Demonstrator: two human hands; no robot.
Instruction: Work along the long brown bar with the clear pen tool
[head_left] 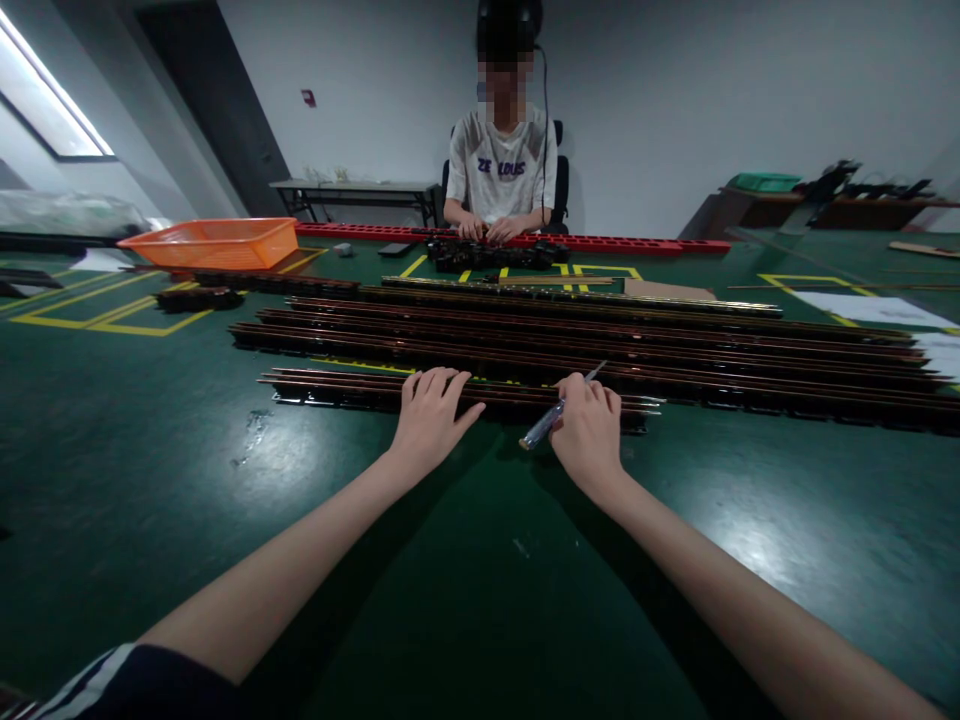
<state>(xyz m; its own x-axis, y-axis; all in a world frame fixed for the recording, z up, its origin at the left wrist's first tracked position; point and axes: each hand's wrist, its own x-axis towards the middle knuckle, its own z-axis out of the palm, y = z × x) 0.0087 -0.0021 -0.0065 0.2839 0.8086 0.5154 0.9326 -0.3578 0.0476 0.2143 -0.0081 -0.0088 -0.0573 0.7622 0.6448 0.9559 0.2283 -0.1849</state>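
Note:
A screwdriver (545,424) with a clear bluish handle is gripped in my right hand (589,425), its thin shaft slanting up and away past my fingers. My left hand (430,415) rests on the near bundle of long dark strips (337,386), fingers spread over its top and thumb apart. That bundle has copper-coloured rods along it and lies crosswise in front of me. My right hand touches the same bundle near its right end. Just beyond lies a longer stack of similar strips (750,362), reaching to the right edge of the view.
An orange basket (217,245) stands at the far left. Across the green table (300,560), a co-worker (504,165) handles dark parts (495,255) beside a long red rail (637,244). White papers (874,309) and a piece of cardboard (667,291) lie behind the stack.

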